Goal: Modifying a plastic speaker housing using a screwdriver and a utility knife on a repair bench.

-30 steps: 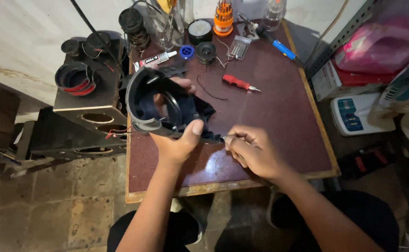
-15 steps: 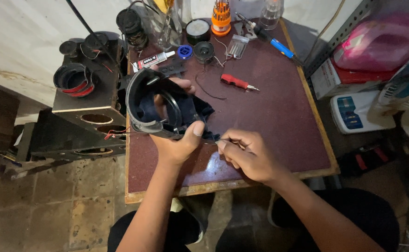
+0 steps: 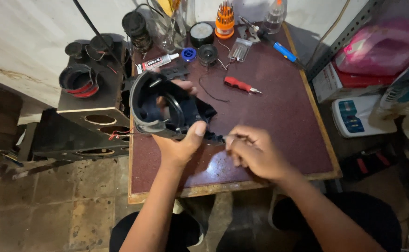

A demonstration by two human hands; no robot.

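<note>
While clamped at near edge, black plastic housing (image 3: 162,109) likely light, stiff, hollow, best taken by rim | right hand (image 3: 256,151) near centre, fingers pressed together, pinching thin tool at housing's right edge | left hand (image 3: 179,140) thumb over, fingers behind, holding housing above table (image 3: 284,121) left-centre | red screwdriver (image 3: 239,85) farther back

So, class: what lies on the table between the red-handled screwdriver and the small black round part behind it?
In the head view, a thin black wire curls between the red-handled screwdriver and the small black round part; otherwise bare table.
</note>
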